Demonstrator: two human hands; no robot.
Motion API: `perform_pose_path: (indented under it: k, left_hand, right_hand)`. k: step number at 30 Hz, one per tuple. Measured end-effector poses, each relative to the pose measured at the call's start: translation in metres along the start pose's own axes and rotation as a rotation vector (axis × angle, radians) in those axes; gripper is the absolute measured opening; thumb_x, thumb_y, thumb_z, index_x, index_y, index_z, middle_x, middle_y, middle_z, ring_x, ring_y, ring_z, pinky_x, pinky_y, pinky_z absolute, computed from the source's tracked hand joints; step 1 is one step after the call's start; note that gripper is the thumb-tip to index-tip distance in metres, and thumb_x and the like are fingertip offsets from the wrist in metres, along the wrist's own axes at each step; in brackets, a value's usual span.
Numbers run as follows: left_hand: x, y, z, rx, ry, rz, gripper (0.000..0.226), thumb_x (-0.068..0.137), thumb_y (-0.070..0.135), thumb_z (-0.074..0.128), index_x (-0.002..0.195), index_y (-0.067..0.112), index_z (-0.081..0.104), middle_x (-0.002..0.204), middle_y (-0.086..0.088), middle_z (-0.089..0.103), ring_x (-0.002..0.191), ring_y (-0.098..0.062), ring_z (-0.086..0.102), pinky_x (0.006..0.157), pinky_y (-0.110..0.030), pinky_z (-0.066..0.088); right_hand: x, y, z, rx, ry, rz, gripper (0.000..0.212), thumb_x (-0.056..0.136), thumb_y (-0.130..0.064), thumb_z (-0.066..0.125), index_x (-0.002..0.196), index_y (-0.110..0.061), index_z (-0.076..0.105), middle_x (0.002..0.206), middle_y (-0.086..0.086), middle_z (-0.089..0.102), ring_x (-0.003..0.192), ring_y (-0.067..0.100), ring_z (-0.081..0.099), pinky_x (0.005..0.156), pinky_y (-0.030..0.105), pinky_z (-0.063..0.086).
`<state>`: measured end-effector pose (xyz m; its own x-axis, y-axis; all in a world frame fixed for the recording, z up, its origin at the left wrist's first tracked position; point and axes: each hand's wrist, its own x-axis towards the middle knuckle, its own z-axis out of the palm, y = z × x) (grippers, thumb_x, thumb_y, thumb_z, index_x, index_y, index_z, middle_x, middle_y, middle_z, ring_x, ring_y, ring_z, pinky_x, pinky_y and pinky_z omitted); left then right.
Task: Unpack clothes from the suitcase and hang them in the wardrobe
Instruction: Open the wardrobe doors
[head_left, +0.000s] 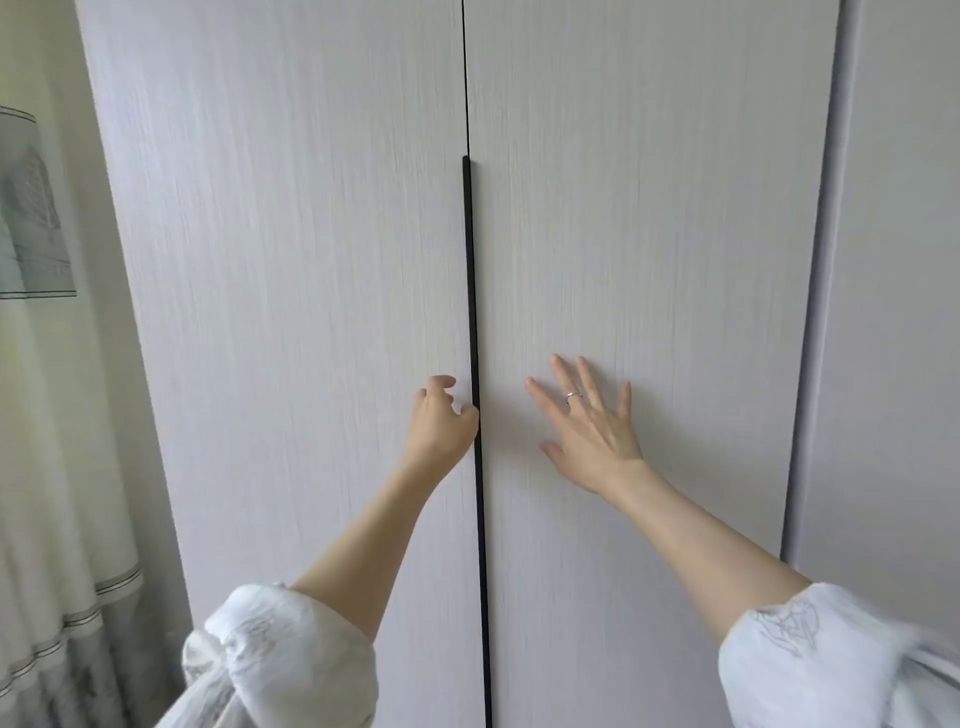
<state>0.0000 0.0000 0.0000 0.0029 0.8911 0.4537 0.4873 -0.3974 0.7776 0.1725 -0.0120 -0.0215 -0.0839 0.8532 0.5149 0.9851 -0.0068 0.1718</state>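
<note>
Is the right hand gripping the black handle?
No, the right hand lies flat with fingers spread on the right door, beside the handle.

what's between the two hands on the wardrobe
In the head view, the black handle strip along the door seam runs between them; the left hand curls fingers at it, and the right hand lies flat on the right door.

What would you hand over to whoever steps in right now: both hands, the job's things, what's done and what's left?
Left hand: fingers curled at the black handle strip between the doors, apparently gripping it.
Right hand: open, fingers spread, against the right door.
Wardrobe: left door and right door both shut.
Suitcase and clothes: out of view.
Done: nothing visible.
Left: open the doors, fetch clothes, hang them.
</note>
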Motion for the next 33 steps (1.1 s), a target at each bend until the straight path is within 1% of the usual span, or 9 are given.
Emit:
perform_pose_path:
  k: [5,14,19,22,25,26,28,30,33]
  left_hand:
    - [0.01,-0.003,0.027,-0.053,0.017,0.012,0.043,0.09,0.004,0.036,0.133,0.01,0.038,0.128,-0.009,0.047,0.097,-0.015,0.047,0.076,-0.023,0.037]
    - [-0.009,0.005,0.021,-0.047,0.052,-0.059,0.039,0.092,0.008,0.037,0.131,0.01,0.039,0.123,-0.012,0.05,0.089,-0.017,0.049,0.057,-0.017,0.036]
    - [-0.05,0.015,0.008,0.033,0.189,-0.038,0.029,0.096,0.018,0.043,0.124,0.009,0.042,0.115,-0.012,0.053,0.09,-0.019,0.048,0.074,-0.027,0.037]
    - [-0.076,0.02,-0.01,0.093,0.234,-0.032,0.025,0.096,0.024,0.046,0.115,0.008,0.043,0.106,-0.01,0.054,0.088,-0.02,0.05,0.071,-0.028,0.038]
    - [-0.104,0.022,-0.029,0.168,0.288,-0.025,0.019,0.095,0.027,0.048,0.101,0.011,0.04,0.095,-0.007,0.052,0.083,-0.02,0.049,0.067,-0.028,0.036]
    - [-0.115,0.021,-0.037,0.19,0.308,-0.025,0.018,0.095,0.027,0.048,0.097,0.011,0.038,0.092,-0.006,0.052,0.081,-0.02,0.049,0.067,-0.028,0.036]
    - [-0.131,0.02,-0.049,0.213,0.343,-0.031,0.018,0.095,0.026,0.048,0.094,0.011,0.038,0.088,-0.005,0.051,0.079,-0.02,0.048,0.064,-0.026,0.036]
    - [-0.143,0.019,-0.061,0.214,0.381,-0.047,0.019,0.094,0.026,0.049,0.091,0.011,0.039,0.079,-0.001,0.049,0.071,-0.016,0.046,0.055,-0.023,0.034]
    - [-0.161,0.016,-0.079,0.213,0.451,-0.042,0.02,0.093,0.026,0.051,0.087,0.01,0.039,0.069,0.004,0.043,0.061,-0.009,0.04,0.052,-0.019,0.033]
  right_hand:
    - [0.006,0.001,0.023,-0.038,0.025,0.004,0.083,0.092,-0.037,0.049,0.148,-0.031,-0.012,0.144,-0.001,-0.041,0.141,0.031,-0.027,0.109,0.064,0.008]
    - [-0.004,0.009,0.017,0.041,-0.044,-0.047,0.077,0.094,-0.035,0.047,0.15,-0.03,-0.005,0.154,0.001,-0.029,0.142,0.027,-0.026,0.11,0.063,-0.001]
    - [-0.045,-0.017,0.025,0.415,-0.208,-0.02,0.062,0.098,-0.04,0.036,0.15,-0.028,0.006,0.159,0.002,-0.004,0.147,0.022,0.001,0.115,0.057,0.008]
    - [-0.069,-0.036,0.022,0.515,-0.307,-0.15,0.064,0.097,-0.046,0.036,0.151,-0.027,0.007,0.157,0.001,0.017,0.142,0.023,0.025,0.116,0.049,0.019]
    - [-0.086,-0.063,0.008,0.786,-0.503,-0.23,0.061,0.097,-0.043,0.038,0.15,-0.026,0.015,0.152,-0.001,0.032,0.137,0.02,0.035,0.112,0.037,0.031]
    - [-0.094,-0.076,0.001,0.841,-0.558,-0.262,0.056,0.097,-0.04,0.037,0.148,-0.025,0.02,0.145,-0.001,0.041,0.133,0.02,0.041,0.109,0.035,0.035]
    - [-0.109,-0.098,-0.009,0.917,-0.609,-0.298,0.045,0.098,-0.034,0.035,0.141,-0.018,0.034,0.111,-0.005,0.058,0.111,0.02,0.054,0.094,0.031,0.041]
    - [-0.125,-0.116,-0.015,1.019,-0.623,-0.28,0.038,0.099,-0.032,0.035,0.132,-0.015,0.043,0.093,-0.006,0.057,0.097,0.018,0.059,0.088,0.03,0.045]
    - [-0.144,-0.134,-0.02,1.036,-0.617,-0.299,0.036,0.099,-0.035,0.038,0.125,-0.014,0.049,0.108,0.002,0.064,0.095,0.017,0.066,0.092,0.031,0.049]
